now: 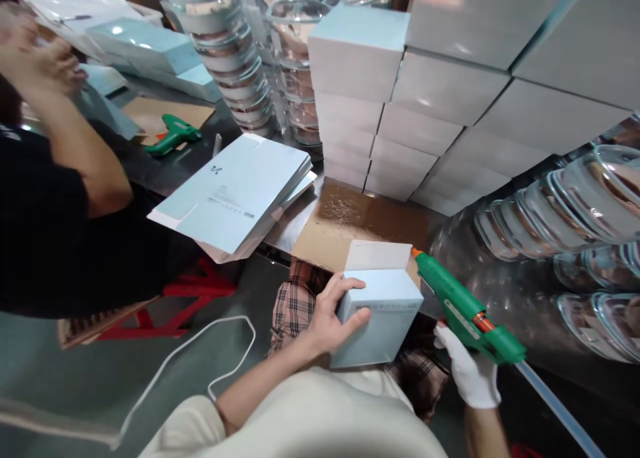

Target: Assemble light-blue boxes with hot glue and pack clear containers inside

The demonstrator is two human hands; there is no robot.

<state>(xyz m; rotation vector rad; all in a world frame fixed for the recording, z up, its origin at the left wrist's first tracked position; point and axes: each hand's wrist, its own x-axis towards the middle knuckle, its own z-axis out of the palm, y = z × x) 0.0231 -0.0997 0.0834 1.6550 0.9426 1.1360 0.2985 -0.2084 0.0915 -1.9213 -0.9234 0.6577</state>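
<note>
A pale box (pixel 380 328) stands near my lap with its end flap (pixel 383 255) folded outward. My left hand (pixel 334 318), bare, grips the box by its left side, fingers over the top edge and thumb on the front face. In my right hand (pixel 470 371), which wears a white glove, is a green glue gun (pixel 463 301). Its orange nozzle touches or nearly touches the flap's right corner; I cannot tell which. A long clear glue stick (pixel 557 405) sticks out of the gun's back.
A brown cardboard sheet (pixel 320 235) with glue strands lies before me. Behind it rises a wall of white boxes (pixel 355 65). Flat cartons (pixel 240 188) are piled at left, glass bowls (pixel 565 205) at right. Beside a co-worker's arm (pixel 95 158) lies another green glue gun (pixel 175 135).
</note>
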